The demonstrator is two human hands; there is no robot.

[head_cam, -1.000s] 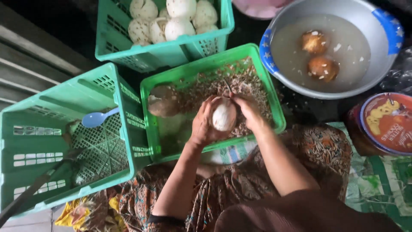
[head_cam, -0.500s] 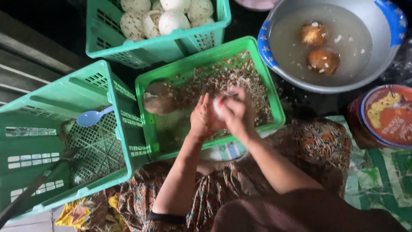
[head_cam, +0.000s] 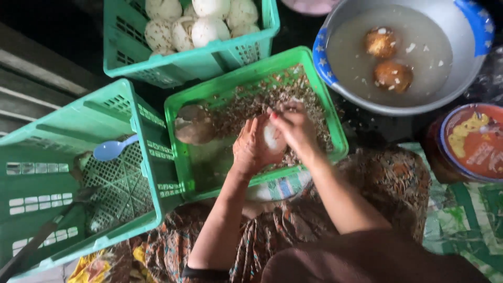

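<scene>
Over the middle basket: both hands meet above the bright green basket [head_cam: 181, 157], the one full of brownish shell bits
Left hand [head_cam: 252, 148]: fingers curled together, cupping the white egg [head_cam: 273, 137] from the side
Right hand [head_cam: 295, 126]: fingertips pinched on the top of that egg
Far corner: teal basket [head_cam: 209, 57] piled with pale eggs
Left side: teal basket [head_cam: 63, 126] tipped open, blue spoon [head_cam: 111, 149] resting in it
Far right: metal bowl [head_cam: 335, 86] of cloudy water, two brown eggs [head_cam: 386, 60] floating

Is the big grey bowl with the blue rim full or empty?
Not empty: the grey metal bowl with a blue rim holds cloudy water, two brown round eggs and white bits.
</scene>
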